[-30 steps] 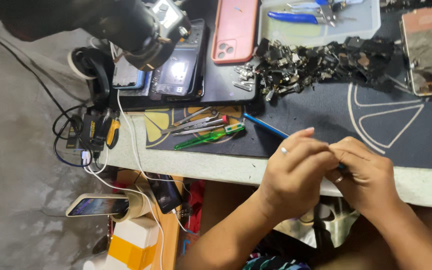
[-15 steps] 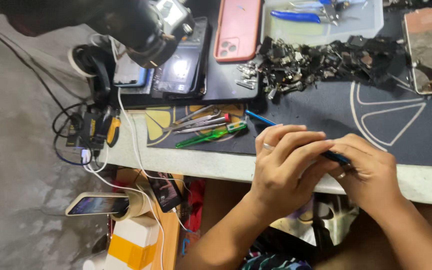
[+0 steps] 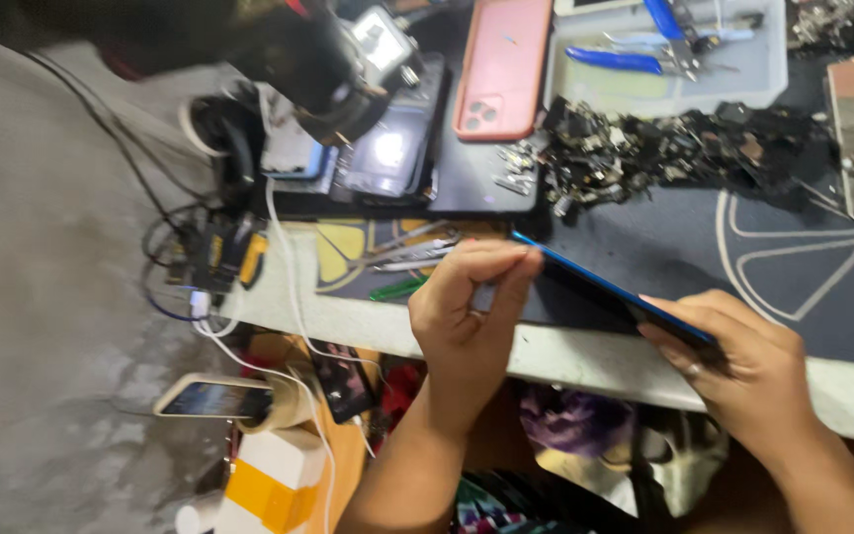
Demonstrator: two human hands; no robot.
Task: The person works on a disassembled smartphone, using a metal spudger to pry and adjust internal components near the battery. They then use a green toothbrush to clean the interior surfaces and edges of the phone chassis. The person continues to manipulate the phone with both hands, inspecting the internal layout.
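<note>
A thin blue-edged phone is held on edge over the dark work mat, tilted down toward the right. My left hand pinches its upper left end with curled fingers. My right hand grips its lower right end near the table's front edge. Tweezers and a green-handled tool lie just left of my left hand.
A pink phone case, dark phones, a pile of small dark parts and a tray with blue-handled pliers sit at the back. Cables hang at the table's left edge. A phone on a tape roll rests below.
My hands have moved apart: the left went left and up, the right stayed low, and the blue-edged phone now shows stretched between them. The camera has moved closer.
</note>
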